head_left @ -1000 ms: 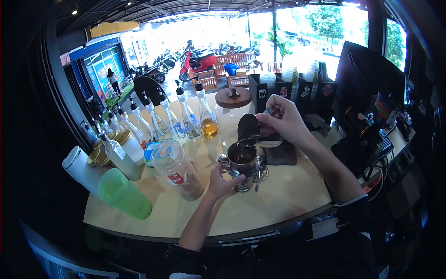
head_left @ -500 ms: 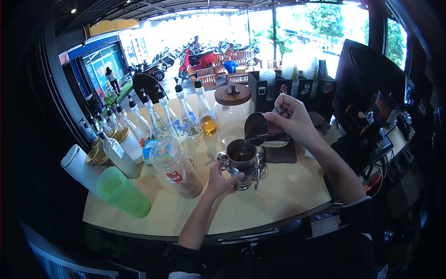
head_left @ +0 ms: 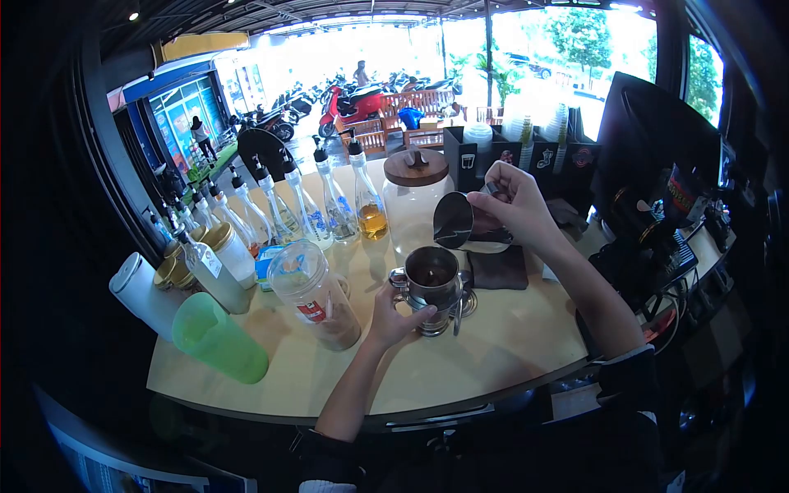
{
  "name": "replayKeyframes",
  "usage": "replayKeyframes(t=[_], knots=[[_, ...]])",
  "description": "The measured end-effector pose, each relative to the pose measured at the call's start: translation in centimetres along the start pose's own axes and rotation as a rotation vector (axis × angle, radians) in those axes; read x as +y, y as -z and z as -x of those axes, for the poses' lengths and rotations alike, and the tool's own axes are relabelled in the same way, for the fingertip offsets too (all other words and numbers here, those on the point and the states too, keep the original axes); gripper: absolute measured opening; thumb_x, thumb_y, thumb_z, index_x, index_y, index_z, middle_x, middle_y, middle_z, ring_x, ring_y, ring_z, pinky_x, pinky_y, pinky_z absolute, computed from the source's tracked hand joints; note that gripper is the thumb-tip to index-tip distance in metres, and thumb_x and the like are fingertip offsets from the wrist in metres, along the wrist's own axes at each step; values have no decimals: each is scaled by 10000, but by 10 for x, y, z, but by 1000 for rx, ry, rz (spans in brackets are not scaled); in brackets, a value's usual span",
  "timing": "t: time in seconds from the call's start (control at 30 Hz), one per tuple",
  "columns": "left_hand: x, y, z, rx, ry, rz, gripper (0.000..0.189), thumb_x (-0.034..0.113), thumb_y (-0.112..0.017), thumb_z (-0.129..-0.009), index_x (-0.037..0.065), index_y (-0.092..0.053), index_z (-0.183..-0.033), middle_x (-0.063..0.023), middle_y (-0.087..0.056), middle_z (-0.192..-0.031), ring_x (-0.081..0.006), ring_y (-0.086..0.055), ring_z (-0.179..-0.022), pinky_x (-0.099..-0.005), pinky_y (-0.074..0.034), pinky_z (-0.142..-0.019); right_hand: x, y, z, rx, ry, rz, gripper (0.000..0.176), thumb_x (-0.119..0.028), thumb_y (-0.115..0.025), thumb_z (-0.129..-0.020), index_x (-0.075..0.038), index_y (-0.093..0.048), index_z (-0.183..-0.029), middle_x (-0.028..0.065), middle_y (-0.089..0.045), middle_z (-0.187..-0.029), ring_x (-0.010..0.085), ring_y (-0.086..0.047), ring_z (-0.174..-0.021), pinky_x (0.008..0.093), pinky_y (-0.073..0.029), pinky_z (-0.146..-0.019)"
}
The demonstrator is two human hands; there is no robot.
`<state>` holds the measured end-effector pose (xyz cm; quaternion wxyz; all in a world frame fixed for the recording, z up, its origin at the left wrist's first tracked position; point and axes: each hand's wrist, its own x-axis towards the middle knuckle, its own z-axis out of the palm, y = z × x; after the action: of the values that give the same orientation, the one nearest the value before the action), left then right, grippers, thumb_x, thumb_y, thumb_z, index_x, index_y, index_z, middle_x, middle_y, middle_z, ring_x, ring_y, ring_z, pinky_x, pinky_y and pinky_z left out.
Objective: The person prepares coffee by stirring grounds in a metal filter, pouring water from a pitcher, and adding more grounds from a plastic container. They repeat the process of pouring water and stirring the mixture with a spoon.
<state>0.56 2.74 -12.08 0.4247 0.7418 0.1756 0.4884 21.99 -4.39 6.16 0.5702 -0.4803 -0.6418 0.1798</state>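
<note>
The right hand point(head_left: 514, 205) is closed on the handle of a steel pitcher point(head_left: 454, 222) and holds it tilted, just above the far side of the cup point(head_left: 431, 275). The left hand point(head_left: 393, 316) is curled around the near side of this cup, which stands in the middle of the table point(head_left: 509, 353). Dark liquid is already in the cup and no stream shows, so I judge the pouring mostly done. A cloth point(head_left: 500, 269) lies to the right, a plastic jar point(head_left: 316, 296) to the left, and a glass jar point(head_left: 415, 197) behind.
</note>
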Motion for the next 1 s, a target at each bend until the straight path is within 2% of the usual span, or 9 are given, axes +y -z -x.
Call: replayKeyframes(t=[0.7, 1.0], knots=[[-5, 0, 0, 5, 3, 9, 587, 256, -830, -667, 18, -572, -1137, -84, -645, -1009, -174, -633, -934, -338, -503, -836, 5, -1, -5, 5, 2, 3, 314, -90, -744, -788, -58, -434, -756, -67, -420, -670, 6, -350, -637, 187, -322, -549], [0, 0, 0, 2, 3, 3, 586, 243, -826, -670, 16, -563, -1141, -84, -650, -1006, -173, -633, -934, -337, -500, -836, 5, -6, -7, -27, 14, 5, 295, -86, -731, -798, -47, -441, -763, -47, -488, -674, -6, -406, -643, 177, -355, -548]])
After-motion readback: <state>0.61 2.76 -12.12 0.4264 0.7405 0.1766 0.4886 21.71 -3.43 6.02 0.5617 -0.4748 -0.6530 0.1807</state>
